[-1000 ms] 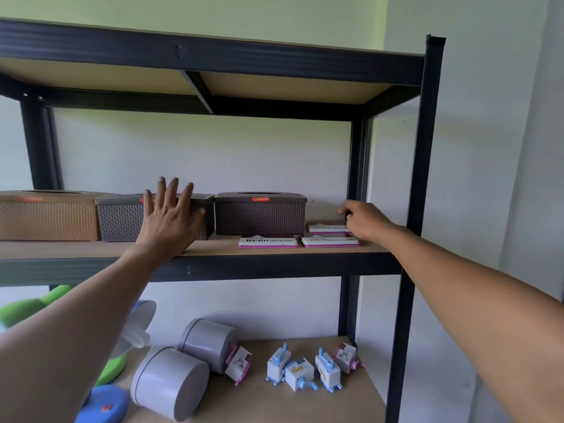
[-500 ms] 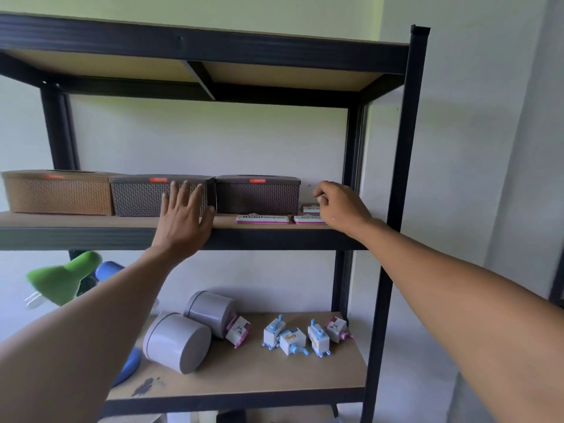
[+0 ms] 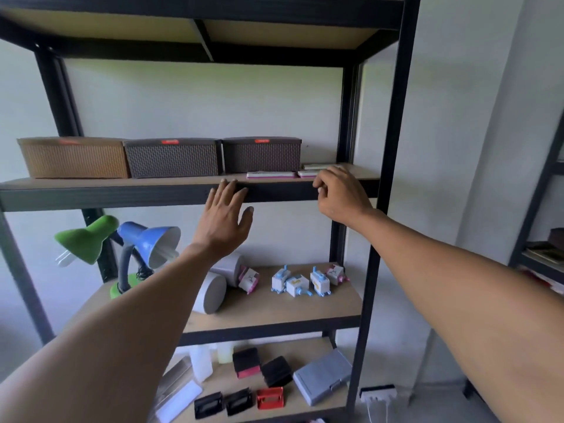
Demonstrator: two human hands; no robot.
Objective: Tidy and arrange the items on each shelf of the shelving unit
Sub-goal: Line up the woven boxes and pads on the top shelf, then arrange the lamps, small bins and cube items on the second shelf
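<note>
Hanging flat and wide below the shelf (image 3: 122, 193), the left hand (image 3: 224, 222) held nothing, and the right hand (image 3: 341, 193) curled loosely, empty, just under flat packs (image 3: 271, 174) that looked light, stiff, best pinched by their thin edges.

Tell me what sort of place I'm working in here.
Probably a storeroom or utility room at home. A black metal shelving unit stands against bare pale walls, holding mixed household goods: woven storage boxes, two desk lamps and small hardware. A second rack stands at the right edge.
</note>
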